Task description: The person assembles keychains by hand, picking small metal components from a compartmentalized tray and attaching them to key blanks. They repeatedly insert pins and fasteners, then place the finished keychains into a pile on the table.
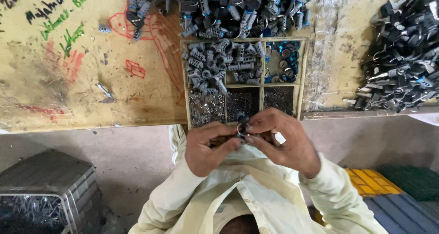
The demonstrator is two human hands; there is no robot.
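I see both hands meet on one small dark part with ring (241,125): left hand (208,147) grip and right hand (283,140) grip pinch it, just below divided tray (261,93) on surface (91,78).

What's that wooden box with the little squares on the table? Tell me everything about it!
The wooden tray lies flat at the workbench's near edge, just beyond both hands. Thin pale slats split it into five compartments. The big back one holds grey cylinder-shaped metal parts; the smaller back one holds blue and dark round caps. Three front ones hold tiny shiny bits, too small to tell. A heap of parts spills against its far edge.
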